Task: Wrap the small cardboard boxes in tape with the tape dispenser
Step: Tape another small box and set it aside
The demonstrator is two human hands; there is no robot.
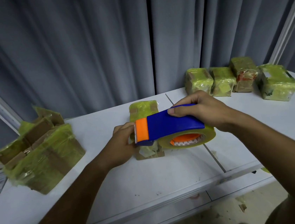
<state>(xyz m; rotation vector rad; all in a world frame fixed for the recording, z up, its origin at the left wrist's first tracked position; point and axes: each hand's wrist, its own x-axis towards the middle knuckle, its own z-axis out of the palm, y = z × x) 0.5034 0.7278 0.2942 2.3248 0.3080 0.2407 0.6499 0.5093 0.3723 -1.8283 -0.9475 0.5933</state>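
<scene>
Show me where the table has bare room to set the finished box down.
Free: the near table strip in front of the box being taped, and the patch between it and the open carton. Also bare right of the tape dispenser, short of the wrapped boxes. Crowded: back right corner and left edge.

Glossy tape over matt cardboard on a smooth white table [150, 176].

The tape dispenser [170, 124] is smooth blue and orange plastic, its roll of clear tape [188, 139] shiny with a yellow-green tint. Four wrapped boxes [240, 81] gleam under crinkled film; the open carton [37, 148] shows dull brown cardboard. Behind hangs soft, matt grey cloth, the curtain [98, 43].
</scene>
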